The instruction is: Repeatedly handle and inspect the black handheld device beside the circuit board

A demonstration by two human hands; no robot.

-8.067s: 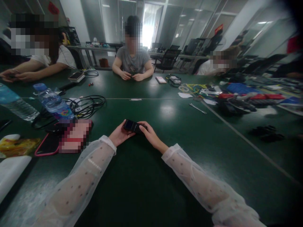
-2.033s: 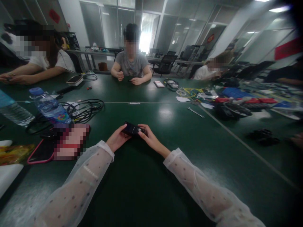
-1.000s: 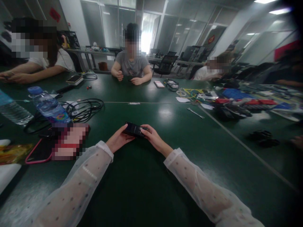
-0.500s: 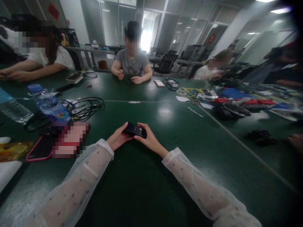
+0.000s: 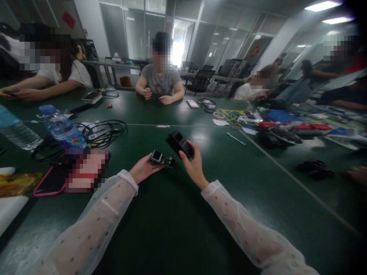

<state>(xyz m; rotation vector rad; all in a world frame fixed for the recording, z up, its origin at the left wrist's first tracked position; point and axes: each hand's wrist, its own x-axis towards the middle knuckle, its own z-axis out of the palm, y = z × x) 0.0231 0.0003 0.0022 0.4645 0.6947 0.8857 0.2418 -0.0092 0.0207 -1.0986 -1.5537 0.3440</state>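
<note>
Between the fingers of my left hand (image 5: 142, 168) is a small green circuit board (image 5: 164, 160) with a little screen at its left end. My left hand is closed on the board's left end, just above the table. A black plastic cover (image 5: 179, 143) with a rectangular window is gripped at its right end by my right hand (image 5: 194, 162). The cover is tilted and held apart from the board, up and to the right of it. Part of the board's underside and the fingertips beneath it are hidden.
On the left are water bottles (image 5: 61, 128), a pink-edged phone (image 5: 51, 179) and coiled black cables (image 5: 107, 131). A wrench (image 5: 235, 138) lies to the right on the green table (image 5: 177, 229). Other people sit around the table, one person (image 5: 160, 78) opposite.
The black cover has come off the circuit board. My right hand has moved it up and to the right, while my left hand keeps the board, now exposed, in about the same place.
</note>
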